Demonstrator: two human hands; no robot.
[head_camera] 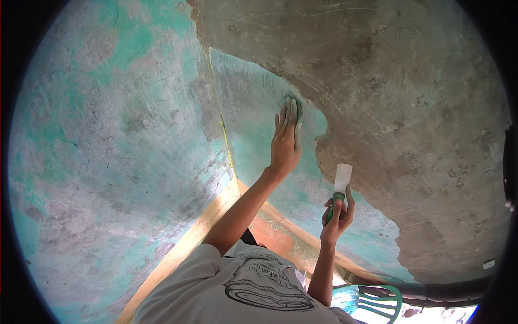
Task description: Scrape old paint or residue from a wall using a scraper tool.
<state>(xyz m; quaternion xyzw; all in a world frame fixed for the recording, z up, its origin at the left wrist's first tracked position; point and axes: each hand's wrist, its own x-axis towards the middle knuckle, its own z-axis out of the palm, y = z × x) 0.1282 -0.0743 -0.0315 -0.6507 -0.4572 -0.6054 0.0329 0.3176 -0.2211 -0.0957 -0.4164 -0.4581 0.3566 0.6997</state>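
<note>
My left hand is raised against the wall, fingers extended and pressed flat. Beneath the fingers shows the edge of a dark green-grey pad or folded sheet, mostly covered, so its exact kind is unclear. Lower and to the right, my right hand grips a putty knife by its green handle. Its wide pale blade points up and is in front of the wall. Around my left hand the wall has worn turquoise paint, bordering bare grey-brown plaster.
A second wall with patchy turquoise paint meets this one at a corner on my left. Pale bands run along both wall bases, above reddish floor tiles. A green plastic chair stands at lower right.
</note>
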